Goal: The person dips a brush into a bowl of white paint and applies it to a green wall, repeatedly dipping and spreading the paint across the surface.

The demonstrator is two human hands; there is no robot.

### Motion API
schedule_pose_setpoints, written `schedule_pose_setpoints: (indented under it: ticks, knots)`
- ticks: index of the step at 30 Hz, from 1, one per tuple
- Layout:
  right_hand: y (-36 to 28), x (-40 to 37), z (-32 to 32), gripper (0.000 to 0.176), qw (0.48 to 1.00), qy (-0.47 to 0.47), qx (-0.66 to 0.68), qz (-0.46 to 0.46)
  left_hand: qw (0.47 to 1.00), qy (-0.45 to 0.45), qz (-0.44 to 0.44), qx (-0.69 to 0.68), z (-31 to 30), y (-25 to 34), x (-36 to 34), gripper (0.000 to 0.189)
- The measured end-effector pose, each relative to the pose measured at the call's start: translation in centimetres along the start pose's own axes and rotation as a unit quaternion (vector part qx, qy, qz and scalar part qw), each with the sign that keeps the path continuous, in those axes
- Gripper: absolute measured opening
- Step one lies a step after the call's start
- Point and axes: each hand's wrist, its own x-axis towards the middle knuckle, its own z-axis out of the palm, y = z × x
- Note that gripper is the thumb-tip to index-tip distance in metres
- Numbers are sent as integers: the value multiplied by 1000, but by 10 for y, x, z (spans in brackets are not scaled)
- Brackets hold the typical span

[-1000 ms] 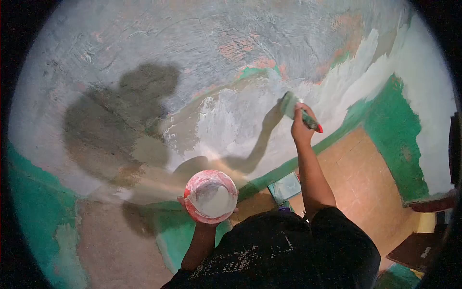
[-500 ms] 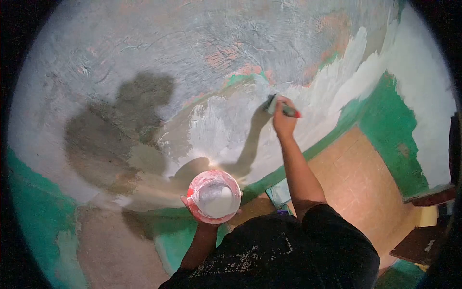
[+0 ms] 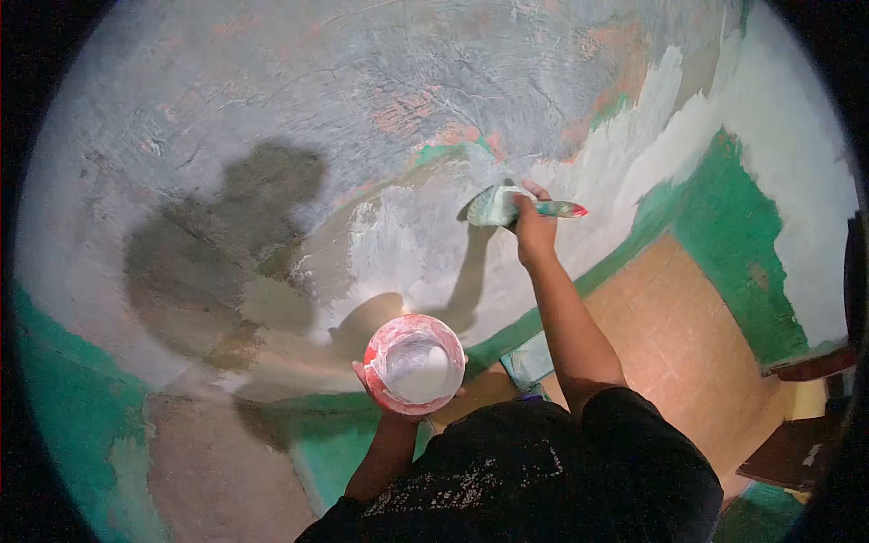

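My right hand [image 3: 534,226] is closed round a wide paintbrush [image 3: 493,206], whose bristles point left against the wall; its red-tipped handle sticks out to the right. Below and to the left, my left hand [image 3: 360,373] cups a red tub [image 3: 383,391] from beneath, most of its fingers hidden by it. White paint [image 3: 421,371] lies inside the tub and smears its rim. Patchy grey plaster, white paint strokes and green areas cover the wall [image 3: 398,235] in front of me.
Tan floor tiles [image 3: 670,317] spread out at the lower right. A light-coloured packet [image 3: 529,364] lies by the foot of the wall, near my right forearm. Dark brown furniture [image 3: 792,457] stands at the right edge. My shadow [image 3: 226,253] falls on the wall.
The paintbrush has turned, showing its broad side with the bristles further left and the handle more level. The tub has shifted slightly right and up in view.
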Motion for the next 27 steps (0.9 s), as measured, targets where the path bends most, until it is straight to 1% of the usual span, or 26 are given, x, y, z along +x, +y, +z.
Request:
schedule_pose_setpoints:
  ticks: [3,4,5,7,8,11,12,13,15,16,18,19,20,22,25,26,27]
  knots:
    - [1,11,-19,43,987,95,115,-65,997,13,28,-66,14,-5,0,105]
    - [7,19,-20,43,975,143,147,-79,996,18,34,-77,15,-4,-2,105]
    - [20,22,-17,43,984,125,88,-95,995,22,40,-87,16,-3,-5,105]
    - [39,22,1,42,987,91,-29,-131,999,-7,36,-26,1,5,-8,105]
    - [42,18,6,39,992,68,-35,-96,999,-21,30,4,-7,8,-10,105]
    - [11,-7,11,37,999,2,38,-10,994,62,52,-76,-2,6,-14,104]
    - [20,8,-7,36,997,18,75,-7,994,62,51,-76,-1,5,-14,104]
    - [13,8,-15,38,991,37,123,-43,994,62,53,-75,0,5,-13,104]
    - [2,12,-17,40,970,170,154,-83,995,63,57,-58,-2,7,-13,104]
    - [7,16,-15,43,966,170,170,-90,995,66,55,-42,-7,9,-15,104]
    - [35,17,6,44,980,144,103,-87,996,72,53,-23,-9,10,-15,104]
    - [39,10,24,45,985,133,69,-87,996,75,51,-21,-7,10,-15,105]
    - [38,3,34,46,986,122,94,-57,995,79,49,-19,-7,11,-14,105]
    - [6,-27,56,46,984,105,142,4,995,82,48,-19,-12,13,-14,106]
    - [-2,-12,22,46,981,18,192,-17,991,109,55,-62,-9,9,-17,107]
    - [0,-2,14,44,975,27,197,-95,988,116,63,-83,-7,9,-14,107]
    - [-4,-5,17,44,980,27,127,-154,992,101,56,-49,-12,10,-15,107]
